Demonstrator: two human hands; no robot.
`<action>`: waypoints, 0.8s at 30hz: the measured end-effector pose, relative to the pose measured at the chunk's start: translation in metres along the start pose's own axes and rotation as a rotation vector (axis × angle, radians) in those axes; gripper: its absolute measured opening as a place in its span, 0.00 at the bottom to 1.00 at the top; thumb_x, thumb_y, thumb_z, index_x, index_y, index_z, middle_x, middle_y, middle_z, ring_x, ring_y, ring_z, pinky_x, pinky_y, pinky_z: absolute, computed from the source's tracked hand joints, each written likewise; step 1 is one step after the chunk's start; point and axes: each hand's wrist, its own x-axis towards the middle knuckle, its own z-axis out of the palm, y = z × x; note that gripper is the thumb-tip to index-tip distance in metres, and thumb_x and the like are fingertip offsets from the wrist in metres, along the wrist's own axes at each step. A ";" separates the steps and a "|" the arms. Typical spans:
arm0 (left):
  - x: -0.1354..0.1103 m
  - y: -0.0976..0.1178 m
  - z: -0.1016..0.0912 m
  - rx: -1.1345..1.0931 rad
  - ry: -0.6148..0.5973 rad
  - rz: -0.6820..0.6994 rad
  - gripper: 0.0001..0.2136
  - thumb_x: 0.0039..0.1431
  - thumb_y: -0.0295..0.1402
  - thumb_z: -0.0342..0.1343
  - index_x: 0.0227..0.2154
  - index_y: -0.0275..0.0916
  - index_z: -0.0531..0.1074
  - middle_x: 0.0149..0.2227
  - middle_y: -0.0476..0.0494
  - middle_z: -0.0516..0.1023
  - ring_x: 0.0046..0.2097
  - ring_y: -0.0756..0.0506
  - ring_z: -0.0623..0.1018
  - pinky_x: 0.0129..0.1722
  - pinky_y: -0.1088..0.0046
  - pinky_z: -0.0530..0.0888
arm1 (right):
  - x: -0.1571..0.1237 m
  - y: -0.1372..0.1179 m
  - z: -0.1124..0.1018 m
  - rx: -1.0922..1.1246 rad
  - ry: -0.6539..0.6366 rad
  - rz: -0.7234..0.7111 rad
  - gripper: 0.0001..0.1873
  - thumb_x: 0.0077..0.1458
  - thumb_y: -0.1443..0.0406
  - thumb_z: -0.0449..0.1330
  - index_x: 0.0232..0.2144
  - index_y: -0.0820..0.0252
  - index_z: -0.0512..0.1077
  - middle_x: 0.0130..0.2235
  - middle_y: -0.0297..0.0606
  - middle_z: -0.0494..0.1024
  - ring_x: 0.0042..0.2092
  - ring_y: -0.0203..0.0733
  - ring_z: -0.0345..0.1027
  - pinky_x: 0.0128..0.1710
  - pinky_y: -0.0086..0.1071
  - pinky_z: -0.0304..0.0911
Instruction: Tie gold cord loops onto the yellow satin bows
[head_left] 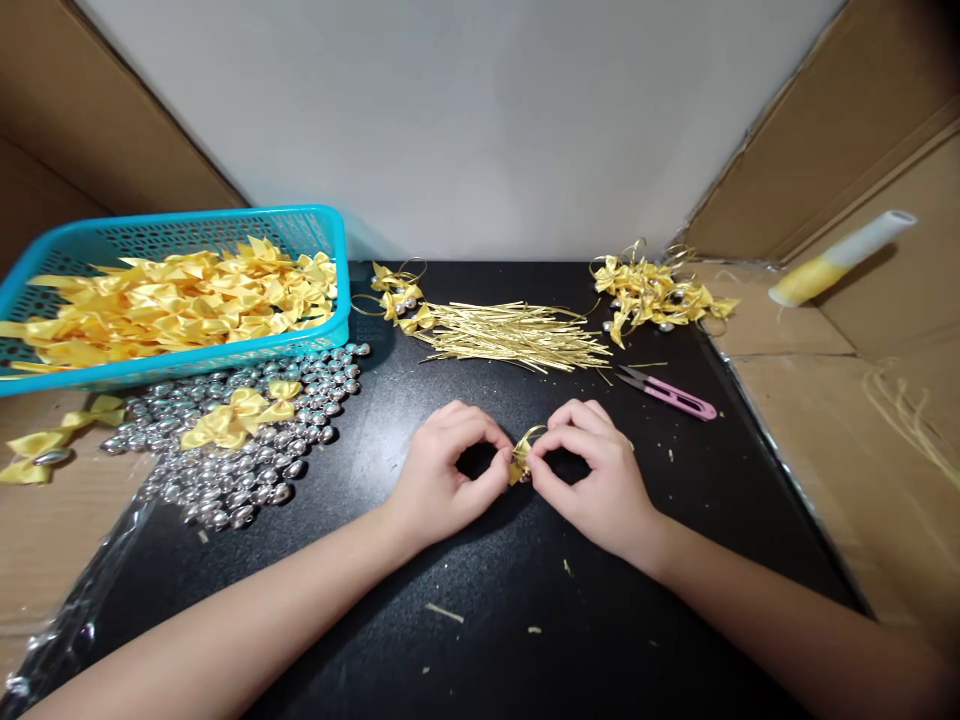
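Observation:
My left hand [446,475] and my right hand [592,480] meet at the middle of the black table [480,600], fingertips pinched together on a small yellow bow with a gold wire loop [523,458]. A heap of gold wire pieces [517,335] lies just beyond the hands. Pink thread snips [667,392] rest to the right of that heap. Silver beads [247,440] with loose yellow bows [240,415] on top spread out at the left.
A turquoise basket [225,355] full of yellow bows stands at the back left. Finished bows with gold loops [656,290] pile at the back right, a few more [397,295] near the basket. Cardboard walls flank both sides; a white-yellow roll [840,258] lies on the right.

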 end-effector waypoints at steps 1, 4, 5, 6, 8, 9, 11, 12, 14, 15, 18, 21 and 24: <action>0.000 0.000 0.000 -0.001 -0.003 -0.002 0.07 0.56 0.27 0.54 0.24 0.39 0.71 0.25 0.48 0.78 0.30 0.47 0.75 0.35 0.67 0.70 | 0.000 0.000 0.000 -0.004 0.000 -0.002 0.07 0.49 0.70 0.60 0.22 0.57 0.72 0.28 0.34 0.69 0.34 0.40 0.63 0.37 0.36 0.60; 0.001 0.000 -0.001 -0.004 -0.013 -0.008 0.07 0.53 0.26 0.53 0.22 0.39 0.69 0.24 0.49 0.77 0.30 0.47 0.74 0.35 0.68 0.69 | -0.001 0.001 0.000 -0.016 -0.004 -0.007 0.06 0.47 0.71 0.60 0.21 0.57 0.71 0.28 0.34 0.69 0.34 0.41 0.63 0.37 0.37 0.60; 0.001 0.000 -0.001 -0.007 -0.019 -0.008 0.06 0.53 0.25 0.53 0.22 0.39 0.69 0.24 0.49 0.77 0.30 0.47 0.74 0.35 0.68 0.69 | -0.002 0.001 0.000 -0.021 -0.005 -0.010 0.06 0.47 0.71 0.60 0.21 0.57 0.70 0.28 0.34 0.69 0.35 0.41 0.63 0.37 0.37 0.59; 0.000 0.000 -0.002 -0.009 -0.026 -0.010 0.07 0.52 0.25 0.53 0.21 0.39 0.68 0.24 0.49 0.77 0.30 0.47 0.74 0.35 0.67 0.69 | -0.002 0.001 0.000 -0.027 -0.007 -0.014 0.06 0.46 0.71 0.60 0.21 0.58 0.70 0.28 0.34 0.69 0.35 0.41 0.63 0.37 0.37 0.59; 0.000 0.000 -0.002 -0.012 -0.048 -0.014 0.06 0.51 0.25 0.54 0.21 0.39 0.69 0.26 0.48 0.77 0.31 0.47 0.74 0.36 0.67 0.69 | -0.002 0.000 0.000 -0.042 -0.013 -0.022 0.06 0.46 0.72 0.60 0.21 0.58 0.70 0.28 0.34 0.69 0.34 0.40 0.63 0.37 0.37 0.59; 0.000 0.000 -0.002 -0.012 -0.059 -0.016 0.06 0.52 0.25 0.54 0.21 0.38 0.70 0.26 0.48 0.78 0.31 0.47 0.75 0.37 0.66 0.69 | -0.001 0.000 0.000 -0.049 -0.017 -0.026 0.06 0.46 0.72 0.60 0.21 0.58 0.70 0.28 0.34 0.69 0.34 0.40 0.63 0.37 0.37 0.58; 0.000 0.000 -0.003 -0.008 -0.073 -0.026 0.05 0.53 0.28 0.56 0.23 0.38 0.72 0.28 0.47 0.79 0.33 0.46 0.75 0.38 0.65 0.69 | -0.001 -0.001 -0.001 -0.058 -0.025 -0.027 0.06 0.46 0.72 0.60 0.21 0.58 0.70 0.28 0.34 0.69 0.34 0.40 0.63 0.37 0.37 0.58; 0.000 0.000 -0.002 -0.005 -0.077 -0.032 0.05 0.54 0.29 0.57 0.24 0.38 0.73 0.28 0.47 0.79 0.33 0.46 0.75 0.38 0.65 0.69 | -0.001 -0.001 -0.001 -0.062 -0.029 -0.026 0.06 0.46 0.72 0.60 0.21 0.58 0.70 0.28 0.34 0.69 0.34 0.40 0.63 0.37 0.37 0.58; 0.001 -0.001 -0.002 -0.004 -0.080 -0.039 0.04 0.54 0.30 0.58 0.25 0.39 0.75 0.29 0.46 0.80 0.34 0.45 0.76 0.39 0.65 0.69 | -0.001 -0.001 -0.001 -0.069 -0.033 -0.025 0.06 0.46 0.71 0.60 0.21 0.57 0.70 0.28 0.34 0.70 0.35 0.40 0.63 0.37 0.37 0.58; 0.001 -0.001 -0.002 -0.005 -0.081 -0.039 0.04 0.54 0.29 0.58 0.25 0.39 0.75 0.29 0.47 0.80 0.34 0.45 0.76 0.39 0.65 0.69 | -0.002 -0.001 -0.001 -0.071 -0.035 -0.025 0.06 0.46 0.71 0.60 0.21 0.57 0.70 0.28 0.34 0.70 0.35 0.40 0.63 0.38 0.37 0.58; 0.001 -0.001 -0.002 -0.008 -0.081 -0.032 0.05 0.53 0.27 0.57 0.24 0.40 0.75 0.29 0.47 0.80 0.34 0.46 0.76 0.39 0.65 0.69 | -0.002 -0.001 -0.001 -0.072 -0.036 -0.025 0.06 0.47 0.71 0.60 0.21 0.57 0.71 0.28 0.34 0.70 0.35 0.40 0.63 0.38 0.37 0.57; 0.001 -0.001 -0.002 -0.001 -0.073 -0.028 0.05 0.53 0.26 0.56 0.24 0.39 0.75 0.29 0.47 0.80 0.34 0.46 0.76 0.39 0.65 0.69 | -0.002 -0.001 0.000 -0.072 -0.028 -0.023 0.06 0.47 0.71 0.60 0.21 0.58 0.71 0.28 0.34 0.69 0.35 0.40 0.63 0.38 0.37 0.57; 0.001 -0.001 -0.002 0.011 -0.075 -0.026 0.06 0.52 0.26 0.56 0.23 0.39 0.75 0.28 0.47 0.79 0.33 0.46 0.75 0.39 0.65 0.69 | -0.003 0.000 0.000 -0.073 -0.019 -0.029 0.06 0.46 0.71 0.60 0.21 0.58 0.70 0.28 0.33 0.69 0.35 0.39 0.62 0.38 0.37 0.57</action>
